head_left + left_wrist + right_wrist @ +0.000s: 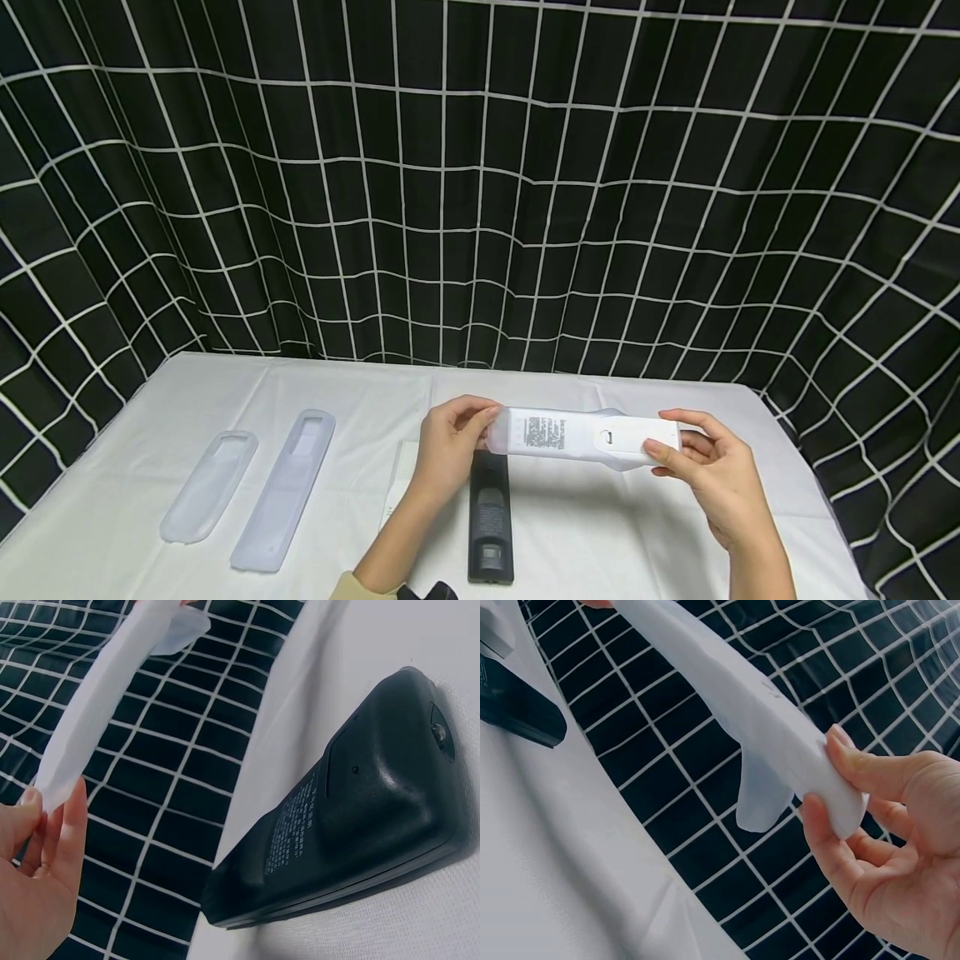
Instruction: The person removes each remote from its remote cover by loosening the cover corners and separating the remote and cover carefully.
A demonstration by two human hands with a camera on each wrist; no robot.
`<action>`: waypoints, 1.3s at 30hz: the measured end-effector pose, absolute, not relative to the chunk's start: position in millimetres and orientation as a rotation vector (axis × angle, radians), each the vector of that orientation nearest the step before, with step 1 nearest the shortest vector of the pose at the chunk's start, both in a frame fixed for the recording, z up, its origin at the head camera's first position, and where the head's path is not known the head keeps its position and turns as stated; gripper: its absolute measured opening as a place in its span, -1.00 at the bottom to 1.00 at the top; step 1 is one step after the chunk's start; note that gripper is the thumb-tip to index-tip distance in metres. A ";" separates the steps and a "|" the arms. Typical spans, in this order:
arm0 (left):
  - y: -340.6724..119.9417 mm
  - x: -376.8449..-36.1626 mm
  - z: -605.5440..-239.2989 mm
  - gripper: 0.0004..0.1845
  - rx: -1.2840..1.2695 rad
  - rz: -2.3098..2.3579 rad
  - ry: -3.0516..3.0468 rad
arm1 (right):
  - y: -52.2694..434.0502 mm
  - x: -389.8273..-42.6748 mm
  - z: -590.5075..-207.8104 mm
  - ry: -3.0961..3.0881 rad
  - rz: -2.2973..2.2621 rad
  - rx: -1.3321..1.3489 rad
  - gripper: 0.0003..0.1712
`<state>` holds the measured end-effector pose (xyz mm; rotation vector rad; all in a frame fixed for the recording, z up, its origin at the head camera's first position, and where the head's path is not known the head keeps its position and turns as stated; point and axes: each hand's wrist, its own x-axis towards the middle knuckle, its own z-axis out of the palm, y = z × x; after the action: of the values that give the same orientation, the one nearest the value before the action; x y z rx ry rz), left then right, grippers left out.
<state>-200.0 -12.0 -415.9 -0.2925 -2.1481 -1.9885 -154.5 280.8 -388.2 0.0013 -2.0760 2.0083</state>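
A white remote control (577, 435) is held level above the table, its back with printed text and battery cover facing up. A translucent soft remote cover (498, 430) is around its left part, and a loose flap of the cover (763, 791) hangs below the remote in the right wrist view. My left hand (448, 442) pinches the cover's closed end between thumb and fingers. At the opposite, bare end, my right hand (722, 479) grips the remote with thumb and fingers. Below the left hand, a black remote control (491, 517) lies back side up on the table.
Two more translucent covers, a shorter one (208, 487) and a longer one (283, 492), lie on the left of the white tablecloth (360, 400). A flat white object (401, 479) is partly hidden by the left forearm. Behind the table hangs a black gridded curtain (465, 200).
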 end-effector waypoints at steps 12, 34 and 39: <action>-13.5 -200.5 -415.7 -0.88 -0.289 -1.998 -2.142 | 282.6 -154.3 -387.4 -2.093 1.993 -0.016 -0.48; -19.5 -203.8 -417.4 -0.87 -0.310 -2.033 -2.094 | 287.6 -153.1 -388.0 -2.074 2.011 -0.013 -0.47; -21.1 -204.8 -417.9 -0.87 -0.299 -2.020 -2.105 | 289.5 -152.4 -388.2 -2.079 2.006 -0.022 -0.47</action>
<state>-204.8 -21.1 -417.9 -0.2993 -2.1046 -2.0203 -152.4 289.5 -388.2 -0.0222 -2.0787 2.0064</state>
